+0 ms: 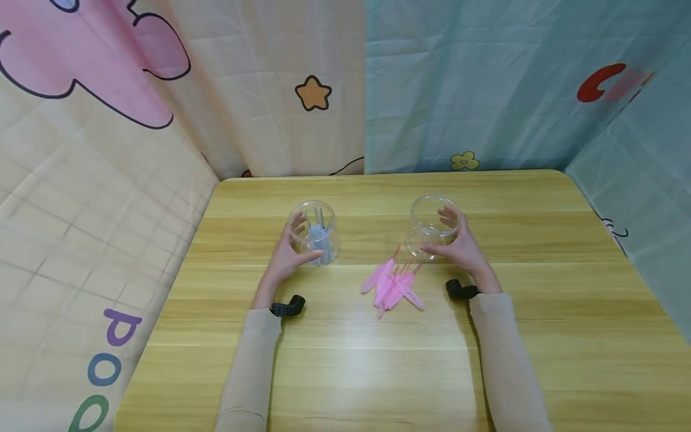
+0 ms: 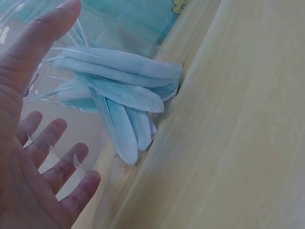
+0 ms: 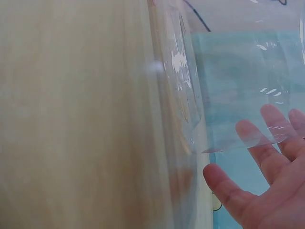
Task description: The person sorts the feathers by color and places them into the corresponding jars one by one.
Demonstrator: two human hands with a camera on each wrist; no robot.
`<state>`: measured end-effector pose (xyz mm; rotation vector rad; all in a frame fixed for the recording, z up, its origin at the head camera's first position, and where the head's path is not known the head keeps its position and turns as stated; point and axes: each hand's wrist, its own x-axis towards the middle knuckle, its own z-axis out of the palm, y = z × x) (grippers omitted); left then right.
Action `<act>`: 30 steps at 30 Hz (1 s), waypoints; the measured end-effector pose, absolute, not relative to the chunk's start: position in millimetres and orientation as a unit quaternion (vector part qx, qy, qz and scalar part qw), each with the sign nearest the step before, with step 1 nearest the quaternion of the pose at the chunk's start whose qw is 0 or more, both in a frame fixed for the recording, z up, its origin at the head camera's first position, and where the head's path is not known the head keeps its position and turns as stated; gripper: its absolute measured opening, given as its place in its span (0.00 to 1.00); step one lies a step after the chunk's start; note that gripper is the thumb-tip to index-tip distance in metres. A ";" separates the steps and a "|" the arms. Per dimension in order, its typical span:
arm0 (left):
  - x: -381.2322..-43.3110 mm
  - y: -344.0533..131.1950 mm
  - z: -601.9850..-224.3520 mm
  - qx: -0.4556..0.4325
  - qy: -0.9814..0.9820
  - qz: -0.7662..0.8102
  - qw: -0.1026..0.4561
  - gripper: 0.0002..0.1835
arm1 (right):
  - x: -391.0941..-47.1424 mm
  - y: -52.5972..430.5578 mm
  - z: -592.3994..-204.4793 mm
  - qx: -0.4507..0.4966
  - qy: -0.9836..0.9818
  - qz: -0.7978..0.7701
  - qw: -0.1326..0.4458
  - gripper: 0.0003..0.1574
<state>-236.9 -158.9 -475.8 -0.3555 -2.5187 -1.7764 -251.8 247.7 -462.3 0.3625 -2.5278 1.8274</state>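
Sideways letters "ood" (image 1: 104, 357), green, blue, purple, on left curtain (image 1: 70, 258)

before me: wood-grained table (image 1: 572, 252), glossy with reflected light (image 1: 356, 360); behind it, a cream curtain (image 1: 254, 90) beside a blue-green curtain (image 1: 459, 84).

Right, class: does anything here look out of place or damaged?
Only the pink feathers stand out: loose on the table, whereas blue feathers sit inside the left jar. The right jar looks upright; no damage shows.

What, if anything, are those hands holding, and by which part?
The left hand holds the clear jar with blue feathers; the right hand holds the other clear jar; both by the side.
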 end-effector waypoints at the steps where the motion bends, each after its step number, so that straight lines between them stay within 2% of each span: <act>1: -236.7 -159.1 -476.1 -0.114 -0.811 -0.574 0.020 0.56 | -251.3 247.4 -462.6 0.114 -0.804 0.584 0.001 0.66; 8: -234.8 -159.6 -476.0 -0.118 -0.807 -0.579 0.015 0.57 | -242.5 241.6 -450.0 0.112 -0.794 0.597 -0.006 0.63; 15: -219.9 -153.0 -454.2 -0.135 -0.793 -0.594 0.012 0.57 | -233.7 237.0 -438.6 0.109 -0.803 0.586 -0.005 0.61; 21: -215.3 -150.8 -451.2 -0.122 -0.767 -0.629 0.032 0.68 | -244.4 243.5 -454.0 0.101 -0.807 0.582 0.001 0.62; 23: -213.1 -149.3 -448.5 -0.118 -0.758 -0.636 0.078 0.70 | -249.0 246.3 -461.8 0.099 -0.809 0.579 0.006 0.62; 25: -209.0 -145.2 -443.1 -0.111 -0.749 -0.635 0.156 0.67 | -250.2 246.8 -464.8 0.100 -0.809 0.579 0.010 0.62; 27: -205.8 -137.8 -436.1 -0.126 -0.734 -0.606 0.279 0.58 | -247.7 245.2 -462.2 0.106 -0.805 0.584 0.011 0.62; 30: -205.1 -123.4 -429.8 -0.165 -0.713 -0.501 0.462 0.38 | -238.7 240.0 -449.6 0.115 -0.801 0.587 0.007 0.61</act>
